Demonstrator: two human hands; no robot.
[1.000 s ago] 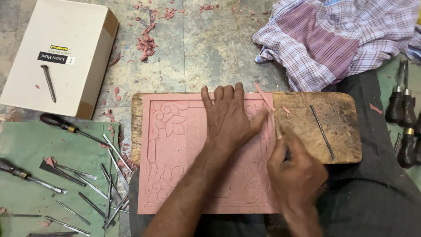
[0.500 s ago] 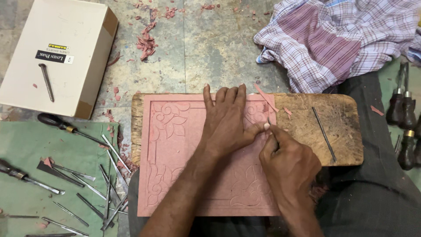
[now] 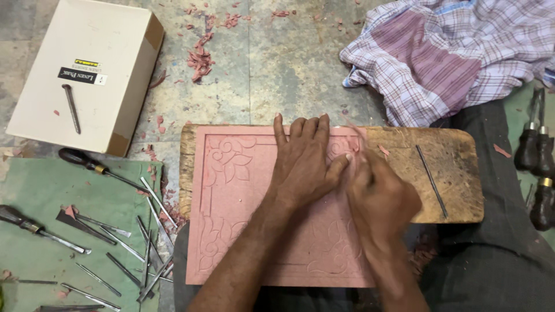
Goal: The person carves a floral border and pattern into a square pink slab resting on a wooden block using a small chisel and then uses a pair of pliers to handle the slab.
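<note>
Pink slab (image 3: 254, 231) lies on wooden board (image 3: 451, 173) across the lap. Left hand (image 3: 303, 162) flat, fingers spread, pinning it. Right hand (image 3: 378, 193) blurred, grip closed; tool inside cannot be made out. Advice: short shallow cuts, pressure steady, left thumb guiding.

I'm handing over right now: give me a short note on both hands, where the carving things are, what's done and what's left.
Left hand: flat on the pink slab, steadying it; holds nothing.
Right hand: blurred, closed at the slab's upper right edge; any tool in it cannot be made out.
Slab lies on the wooden board; a thin metal rod rests on the board.
Spare chisels on the green mat, left.
Done: border lines, leaf and vine relief at the left corners.
Left: centre uncarved.
</note>
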